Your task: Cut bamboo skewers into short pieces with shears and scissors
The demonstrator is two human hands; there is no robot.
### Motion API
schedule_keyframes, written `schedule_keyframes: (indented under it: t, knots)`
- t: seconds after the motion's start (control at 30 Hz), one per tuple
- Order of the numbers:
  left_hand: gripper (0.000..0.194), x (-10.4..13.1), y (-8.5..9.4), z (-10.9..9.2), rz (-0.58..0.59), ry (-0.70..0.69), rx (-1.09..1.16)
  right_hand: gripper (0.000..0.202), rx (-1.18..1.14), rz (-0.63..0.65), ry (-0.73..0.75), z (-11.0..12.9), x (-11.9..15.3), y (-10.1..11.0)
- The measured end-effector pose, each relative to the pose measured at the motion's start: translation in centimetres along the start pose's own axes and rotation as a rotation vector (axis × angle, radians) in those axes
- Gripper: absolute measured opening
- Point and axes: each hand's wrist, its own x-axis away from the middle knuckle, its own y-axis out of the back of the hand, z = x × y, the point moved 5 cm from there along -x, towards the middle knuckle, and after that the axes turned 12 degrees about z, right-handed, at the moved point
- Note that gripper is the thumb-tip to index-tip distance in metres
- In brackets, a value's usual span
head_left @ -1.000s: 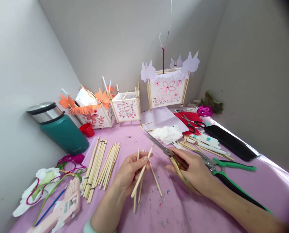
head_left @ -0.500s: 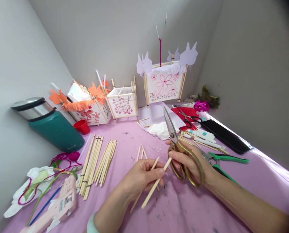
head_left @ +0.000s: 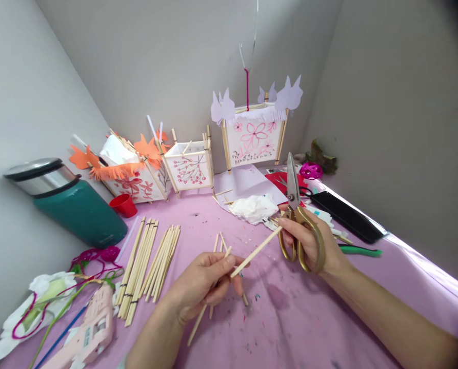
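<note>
My left hand [head_left: 209, 279] is closed around a thin wooden stick [head_left: 196, 325], which slants down toward me. In my right hand [head_left: 309, 238] are brass-handled scissors [head_left: 292, 187], blades pointing up. The same hand pinches a second wooden stick [head_left: 257, 251] between thumb and finger. That stick's lower end is close to my left fingers; whether it touches them I cannot tell. Loose sticks [head_left: 216, 242] lie on the cloth behind and under my left hand, partly hidden by it. Left of that hand are a pile of plain sticks [head_left: 161, 261] and banded stick bundles [head_left: 138, 271].
Paper lanterns [head_left: 192, 166] on stick frames stand along the wall. A teal bottle [head_left: 80, 210] and red cup [head_left: 123, 206] are at left, a pink glue gun [head_left: 94, 328] front left. Crumpled tissue [head_left: 254, 208], a black case [head_left: 344, 215] and green-handled pliers [head_left: 361, 250] lie at right.
My hands have moved apart, the right one going up and right with the scissors and its stick. That stick has left my left hand's grasp. The view has shifted slightly.
</note>
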Motion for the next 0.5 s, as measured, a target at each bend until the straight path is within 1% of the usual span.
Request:
schedule_keyframes:
  t: [0.1, 0.27, 0.4, 0.5]
  knots:
    - [0.030, 0.18, 0.09, -0.06, 0.005, 0.014, -0.009, 0.041, -0.005, -0.003, 0.003, -0.19, -0.08, 0.13]
    - [0.030, 0.17, -0.25, 0.06, 0.033, 0.025, -0.028, 0.040, 0.018, -0.016, -0.007, -0.38, -0.14, 0.21]
    - [0.031, 0.05, -0.48, 0.36, 0.040, 0.036, -0.048, 0.041, 0.079, -0.035, -0.004, -0.23, -0.08, -0.05]
    - [0.028, -0.07, -0.32, 0.34, 0.022, 0.020, -0.033, 0.043, 0.175, -0.093, -0.001, -0.21, -0.11, 0.33]
